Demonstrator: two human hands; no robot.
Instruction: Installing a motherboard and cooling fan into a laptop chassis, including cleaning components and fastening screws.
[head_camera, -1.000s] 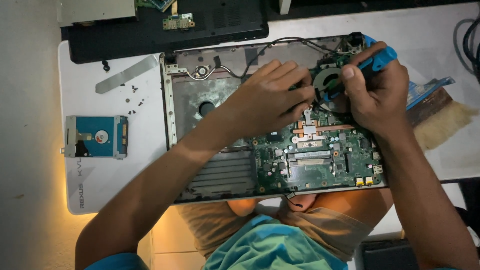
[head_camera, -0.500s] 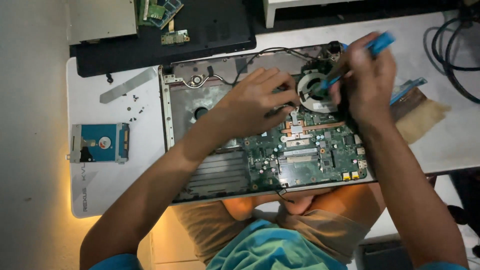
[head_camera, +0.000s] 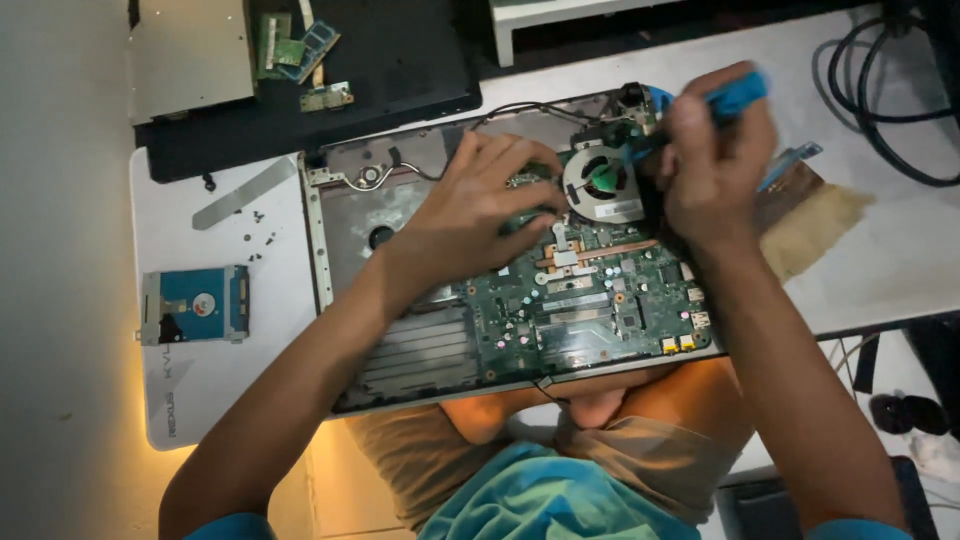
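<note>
An opened laptop base (head_camera: 340, 250) lies on the white table with its green motherboard (head_camera: 590, 310) exposed. A round cooling fan (head_camera: 603, 182) sits at the board's upper edge. My left hand (head_camera: 475, 205) rests flat on the board just left of the fan, fingertips touching the board beside it. My right hand (head_camera: 715, 165) grips a blue-handled screwdriver (head_camera: 735, 98), whose dark shaft points down-left to the fan's right side.
A blue hard drive (head_camera: 195, 305) lies at the left on the white table (head_camera: 900, 250). Small loose screws (head_camera: 255, 225) and a grey metal strip (head_camera: 243, 193) sit near it. A black laptop cover (head_camera: 400, 70) with small circuit cards lies behind. Black cables (head_camera: 890, 90) coil at right.
The view has shifted slightly. My right hand has tilted the screwdriver lower toward the fan's right side; my left hand has stayed on the board beside the fan.
</note>
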